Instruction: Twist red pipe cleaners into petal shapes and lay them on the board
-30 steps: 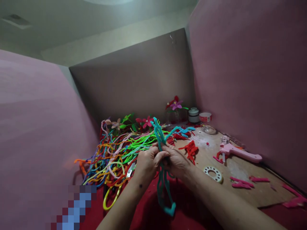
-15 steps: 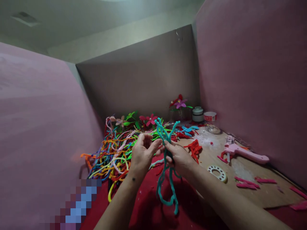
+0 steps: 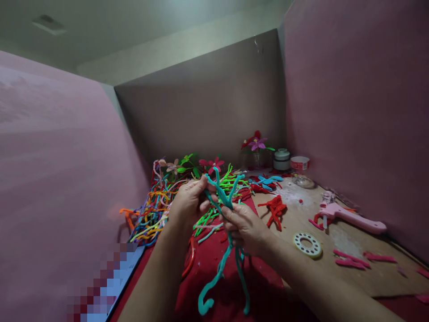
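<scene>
A bundle of teal pipe cleaners (image 3: 222, 193) is gripped around its middle by my right hand (image 3: 246, 226). Several fuzzy ends fan out above that fist, and bent lengths hang below it over the red cloth, one curling into a hook. My left hand (image 3: 190, 200) pinches one upper strand between thumb and finger, drawn out to the left of the others. Behind my left hand lies a heap of many-coloured pipe cleaners (image 3: 157, 201), partly covered by it. Red bent pipe cleaners (image 3: 275, 210) rest on the board beyond my right hand.
On the brown board (image 3: 395, 277) lie a pink glue gun (image 3: 355, 217), a round white spool with holes (image 3: 307, 245) and pink strips (image 3: 351, 260). Pipe-cleaner flowers (image 3: 257, 144), a lidded grey-green jar (image 3: 282, 159) and a red-white tub (image 3: 300, 163) stand at the back. Pink partitions rise on both sides.
My left hand has let go of the bundle's middle, moved left and taken hold of one upper strand. The lower ends have swung apart. The view has shifted slightly left.
</scene>
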Demonstrator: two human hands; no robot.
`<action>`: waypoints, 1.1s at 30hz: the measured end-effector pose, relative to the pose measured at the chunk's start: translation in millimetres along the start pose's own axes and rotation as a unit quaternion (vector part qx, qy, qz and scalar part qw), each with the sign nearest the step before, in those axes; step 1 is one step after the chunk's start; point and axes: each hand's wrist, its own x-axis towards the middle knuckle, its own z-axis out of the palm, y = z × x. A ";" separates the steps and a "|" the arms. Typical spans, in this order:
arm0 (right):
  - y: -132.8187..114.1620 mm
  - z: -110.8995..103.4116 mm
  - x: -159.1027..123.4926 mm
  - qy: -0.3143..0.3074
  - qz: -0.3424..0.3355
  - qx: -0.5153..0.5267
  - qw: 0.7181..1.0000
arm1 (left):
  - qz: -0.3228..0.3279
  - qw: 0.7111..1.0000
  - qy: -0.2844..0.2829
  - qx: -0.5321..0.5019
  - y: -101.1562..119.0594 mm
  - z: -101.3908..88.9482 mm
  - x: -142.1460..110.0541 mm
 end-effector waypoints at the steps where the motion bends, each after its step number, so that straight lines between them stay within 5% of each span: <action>1: -1.1 -0.4 -0.8 -0.025 0.007 0.003 1.000 | -0.026 0.998 -0.034 -0.052 2.0 -0.7 2.0; 4: -4.5 -4.0 -0.6 -0.057 0.017 0.014 0.998 | -0.071 0.980 -0.080 -0.168 6.3 2.2 7.7; 8: -7.8 -13.1 5.7 -0.011 -0.016 0.051 0.999 | -0.009 0.975 0.005 -0.220 3.3 8.1 10.2; 11: -11.7 -18.2 10.0 0.069 -0.042 0.060 0.995 | 0.020 0.994 0.044 -0.102 -6.6 9.4 0.0; 13: -15.6 -19.8 11.3 0.117 -0.066 0.063 0.989 | -0.021 0.999 -0.020 0.027 -13.9 10.0 -13.3; 16: -21.6 -21.9 11.6 0.153 -0.096 0.079 0.980 | -0.072 0.953 -0.147 0.256 -21.4 10.5 -36.1; 20: -28.2 -29.2 12.4 0.180 -0.097 0.124 0.971 | -0.035 0.891 -0.196 0.409 -23.5 4.1 -59.5; 26: -37.0 -40.2 14.2 0.224 -0.085 0.184 0.953 | -0.098 0.941 -0.183 0.266 -28.2 -15.0 -89.2; 33: -35.8 -44.7 17.5 0.205 -0.050 0.207 0.955 | -0.079 0.954 -0.191 0.218 -38.8 -2.4 -127.9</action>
